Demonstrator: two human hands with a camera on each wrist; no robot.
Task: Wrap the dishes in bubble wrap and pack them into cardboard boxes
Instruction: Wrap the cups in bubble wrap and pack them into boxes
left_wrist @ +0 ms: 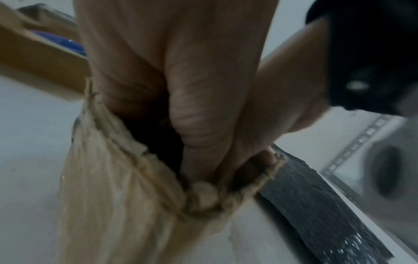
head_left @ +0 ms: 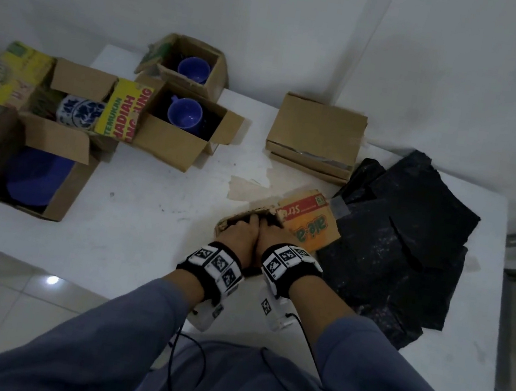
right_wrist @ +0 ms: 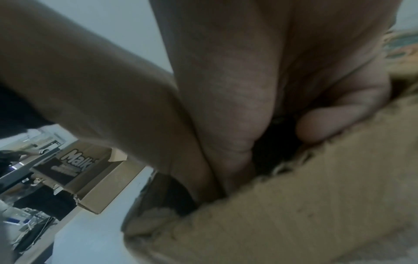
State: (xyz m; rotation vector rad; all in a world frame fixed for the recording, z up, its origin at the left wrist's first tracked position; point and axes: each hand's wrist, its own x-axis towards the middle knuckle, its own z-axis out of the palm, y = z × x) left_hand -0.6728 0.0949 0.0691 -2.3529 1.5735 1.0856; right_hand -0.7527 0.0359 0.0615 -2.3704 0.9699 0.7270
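A small torn cardboard box with an orange printed flap stands at the table's middle front. Both hands reach into its open top side by side, touching each other. My left hand has its fingers down inside the box, against a dark wrapped bundle. My right hand curls its fingers round the same dark bundle. The box's frayed rim hides the fingertips and most of the bundle. Sheets of black bubble wrap lie just right of the box.
Open boxes stand at the back left: two each hold a blue cup, one a blue-and-white patterned dish, one a blue plate. A closed brown box sits behind. The table's right edge is close.
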